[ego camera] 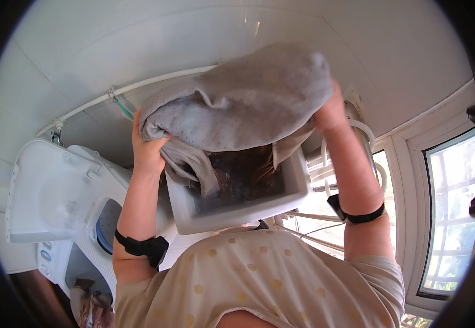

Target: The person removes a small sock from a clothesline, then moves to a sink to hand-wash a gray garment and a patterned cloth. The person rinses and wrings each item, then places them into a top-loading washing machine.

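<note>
A thick grey cloth (pixel 237 102), folded over on itself and blurred at its far end, is held up above a white sink basin (pixel 237 219). My left hand (pixel 149 149) grips its left end, with the thumb on the near side. At the right end my right hand (pixel 329 110) holds the cloth, its fingers mostly hidden behind the fabric. A tail of the cloth hangs below my left hand into the basin. Inside the basin lies dark water (pixel 245 176) with brownish fabric in it; a beige piece (pixel 292 145) hangs at the right rim.
To the left stands a white twin-tub washing machine (pixel 45 188) with its lid raised and clothes (pixel 92 303) in the lower tub. A white water pipe (pixel 139 84) with a tap runs along the wall. White hoses (pixel 364 129) and a window (pixel 450 213) are at the right.
</note>
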### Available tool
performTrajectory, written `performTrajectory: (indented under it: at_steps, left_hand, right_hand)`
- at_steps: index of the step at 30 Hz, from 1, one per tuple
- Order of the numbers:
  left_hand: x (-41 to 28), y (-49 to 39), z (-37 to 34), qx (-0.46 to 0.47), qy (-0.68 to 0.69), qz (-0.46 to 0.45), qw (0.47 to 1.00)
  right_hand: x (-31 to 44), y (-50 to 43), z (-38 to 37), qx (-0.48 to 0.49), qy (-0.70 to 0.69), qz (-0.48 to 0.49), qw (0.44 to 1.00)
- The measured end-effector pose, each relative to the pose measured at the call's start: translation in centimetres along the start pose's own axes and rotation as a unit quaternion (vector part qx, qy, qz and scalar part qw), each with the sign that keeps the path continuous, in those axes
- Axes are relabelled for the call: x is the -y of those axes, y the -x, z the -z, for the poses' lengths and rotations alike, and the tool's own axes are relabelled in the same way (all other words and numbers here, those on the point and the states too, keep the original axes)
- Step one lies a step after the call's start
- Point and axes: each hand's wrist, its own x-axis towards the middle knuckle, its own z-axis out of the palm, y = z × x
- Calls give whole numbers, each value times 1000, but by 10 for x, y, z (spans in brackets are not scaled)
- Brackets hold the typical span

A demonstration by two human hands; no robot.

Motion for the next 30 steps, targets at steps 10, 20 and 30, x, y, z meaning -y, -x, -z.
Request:
performTrajectory:
  at_steps: [10, 20, 30]
  left_hand:
    - [35, -1, 4, 33, 42, 31, 998]
    - [106, -22, 74, -219, 76, 100, 968]
    - [172, -24, 118, -284, 20, 111, 952]
  right_hand:
    - [72, -19, -1, 39, 171, 99, 980]
    - [-139, 43, -20, 418, 379, -341, 752]
    - [-299, 144, -78, 365, -48, -506, 780]
